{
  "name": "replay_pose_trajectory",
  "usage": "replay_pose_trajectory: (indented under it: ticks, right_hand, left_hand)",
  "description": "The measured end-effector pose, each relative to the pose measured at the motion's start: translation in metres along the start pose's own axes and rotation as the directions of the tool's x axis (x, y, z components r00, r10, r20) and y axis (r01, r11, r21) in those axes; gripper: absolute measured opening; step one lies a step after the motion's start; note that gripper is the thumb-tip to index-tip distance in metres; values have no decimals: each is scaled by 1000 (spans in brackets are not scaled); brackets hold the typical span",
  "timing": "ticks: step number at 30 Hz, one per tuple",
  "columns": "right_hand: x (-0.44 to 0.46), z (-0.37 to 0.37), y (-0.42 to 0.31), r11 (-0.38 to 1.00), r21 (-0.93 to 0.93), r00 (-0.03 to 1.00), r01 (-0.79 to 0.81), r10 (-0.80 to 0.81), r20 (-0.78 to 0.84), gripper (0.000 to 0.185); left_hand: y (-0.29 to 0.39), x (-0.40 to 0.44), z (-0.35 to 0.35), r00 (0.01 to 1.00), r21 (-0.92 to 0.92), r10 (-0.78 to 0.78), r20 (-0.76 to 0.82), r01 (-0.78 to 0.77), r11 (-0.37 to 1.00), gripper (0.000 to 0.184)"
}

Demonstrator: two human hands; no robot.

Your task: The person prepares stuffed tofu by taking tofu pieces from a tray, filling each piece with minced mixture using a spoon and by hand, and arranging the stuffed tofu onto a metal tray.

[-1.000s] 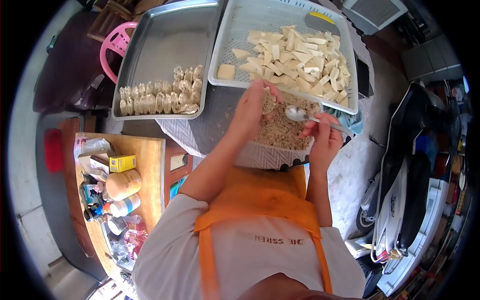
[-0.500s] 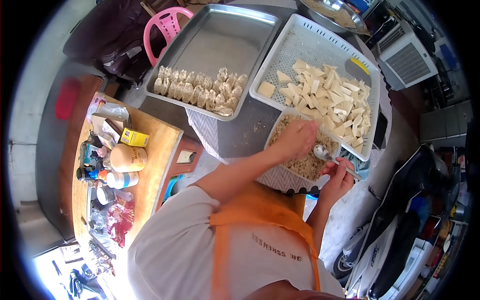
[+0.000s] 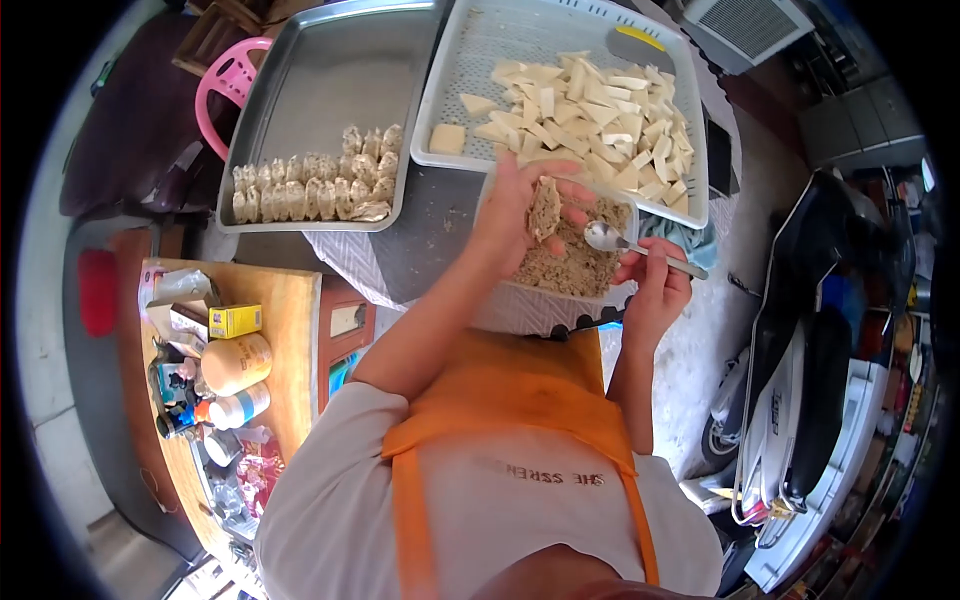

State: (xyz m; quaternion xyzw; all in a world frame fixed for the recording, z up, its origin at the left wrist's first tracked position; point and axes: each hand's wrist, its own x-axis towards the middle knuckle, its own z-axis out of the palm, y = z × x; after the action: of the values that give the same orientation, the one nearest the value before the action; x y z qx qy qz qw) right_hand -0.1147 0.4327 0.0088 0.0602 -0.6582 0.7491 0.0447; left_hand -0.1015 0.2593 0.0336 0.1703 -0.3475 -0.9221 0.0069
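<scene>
Here, the coated piece (image 3: 543, 210) lies in the left hand (image 3: 504, 215), fingers apart, above the filling tub (image 3: 562, 296). The right hand (image 3: 661, 277) has its grip clamped on the spoon (image 3: 640, 249); beyond the tub sits the white basket (image 3: 475, 60).

The bench (image 3: 425, 240) has a dark grey top, with a pale zigzag-patterned cloth (image 3: 345, 258) showing at its near side and a black scalloped edging (image 3: 562, 331) below that. The white perforated basket (image 3: 480, 40) lies flat toward the far side. Just left of the basket is a metal baking tray (image 3: 340, 80), its rim close to the basket's wall. Nearer the person than the basket, beside its near wall, sits a white tub (image 3: 634, 222). A teal cloth (image 3: 697, 240) is bunched at the basket's near right corner. Right of the basket lies a dark flat object (image 3: 718, 160), too unclear to identify. Small crumbs (image 3: 455, 215) dot the top, nearer than the basket's left corner.
</scene>
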Motion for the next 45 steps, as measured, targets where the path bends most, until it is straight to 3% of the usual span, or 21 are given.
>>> replay_pose_trajectory:
  ticks: [2, 5, 8, 11, 14, 17, 20, 26, 29, 32, 35, 38, 41, 44, 45]
  right_hand:
    - [0, -1, 0, 1000, 8, 1000, -2, 2, -2, 17]
    - [0, -1, 1, 1000, 13, 1000, -5, 5, -3, 17]
    - [1, 2, -2, 1000, 18, 1000, 4, -4, -11, 17]
    - [-1, 10, -10, 999, 26, 999, 33, -32, -16, 17]
    - [-1, 16, -17, 996, 23, 997, 81, -82, 11, 16]
    - [1, 18, -19, 994, 30, 994, 107, -108, 31, 16]
    - [0, 19, -19, 994, 34, 994, 109, -110, 29, 16]
    - [-3, 16, -18, 994, 27, 994, 104, -104, 15, 16]
    - [-2, 14, -19, 997, 18, 997, 82, -81, -5, 16]
    - [-2, 11, -18, 998, 16, 998, 65, -65, -20, 16]
    - [-2, 10, -16, 998, 16, 997, 66, -66, -26, 16]
    - [-3, 9, -14, 998, 15, 998, 60, -60, -28, 16]
    - [-2, 8, -14, 998, 15, 998, 58, -57, -24, 16]
    - [-3, 8, -14, 997, 23, 997, 70, -70, -12, 16]
    - [-3, 8, -13, 997, 27, 997, 78, -78, -6, 16]
  left_hand:
    - [1, -1, 3, 998, 11, 44, -45, -43, 999, 47]
    - [-16, 11, -29, 970, 282, 86, 229, -151, 948, 42]
    - [-20, 9, -23, 974, 204, 173, 144, -201, 958, 39]
    - [-18, 7, -25, 994, 48, 52, 93, -56, 997, 39]
    - [-21, 6, -28, 973, 101, 105, 206, -128, 987, 45]
    - [-19, 2, -22, 982, 120, 112, 152, -131, 984, 49]
    - [-11, -3, -8, 981, 213, 195, -18, -186, 959, 50]
    - [-24, 10, -42, 941, 117, 123, 316, -167, 979, 58]
    - [-11, 2, -19, 989, 204, 105, 100, -124, 971, 62]
    - [-3, -3, -3, 996, 17, 92, -5, -92, 996, 62]
    - [-4, -2, -5, 996, -7, 88, -13, -88, 996, 57]
    - [-9, 4, -26, 993, 48, -3, 122, -3, 999, 52]
    - [-14, 8, -43, 911, -107, 29, 412, 17, 994, 48]
    - [-9, 5, -34, 941, -243, -11, 338, 99, 965, 50]
    - [-8, 4, -22, 987, -267, -18, 162, 61, 962, 50]
